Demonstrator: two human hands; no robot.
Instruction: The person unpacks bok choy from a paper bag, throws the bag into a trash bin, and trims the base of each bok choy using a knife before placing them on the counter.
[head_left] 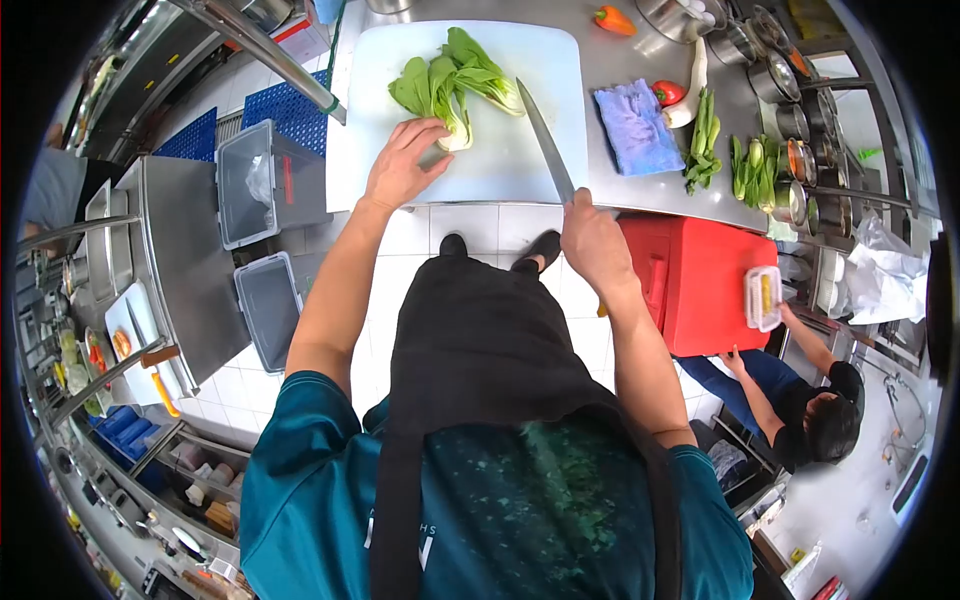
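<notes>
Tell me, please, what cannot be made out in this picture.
All in the head view:
Handle of the knife: mostly covered by the right hand.
Underside of the left hand: hidden by its own back.
Metal vessel: cut off by the top edge.
Shirt lettering: partly covered by the apron strap.

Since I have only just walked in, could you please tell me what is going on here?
A person stands at a cutting board. The left grip is at the base of leafy greens; the right grip holds a knife, blade over the board. Nearby, a co-worker holds a clear container.
</notes>
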